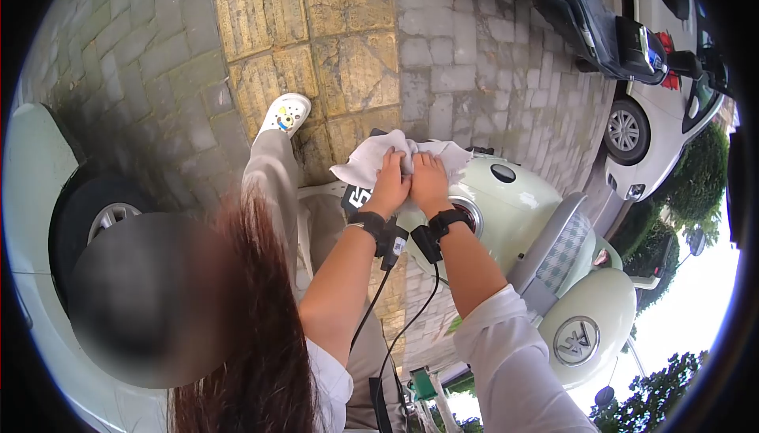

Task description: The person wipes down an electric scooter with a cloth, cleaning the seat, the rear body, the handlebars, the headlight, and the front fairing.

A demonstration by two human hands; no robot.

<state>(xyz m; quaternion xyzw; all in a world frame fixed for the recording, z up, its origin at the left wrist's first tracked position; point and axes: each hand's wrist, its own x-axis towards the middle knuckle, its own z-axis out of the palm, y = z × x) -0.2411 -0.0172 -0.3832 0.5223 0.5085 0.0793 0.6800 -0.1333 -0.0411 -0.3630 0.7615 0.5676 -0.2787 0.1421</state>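
My left hand (387, 186) and my right hand (429, 182) are side by side, both closed on a pale grey cloth (360, 160). The cloth is bunched between them and spreads out to both sides, over the rear end of a light green scooter (506, 188). Part of a licence plate (357, 198) shows beneath the cloth, close to my left hand. Near my right wrist is a round tail light (466, 215). Each wrist wears a black strap with a small cabled device. What lies under the cloth is hidden.
A checked scooter seat (565, 247) and a round case with an emblem (601, 330) are at right. A dark scooter (577, 22) and a white car (656, 117) stand beyond. Another car's tyre (95, 219) is at left. Yellow tactile paving (348, 53) crosses grey bricks.
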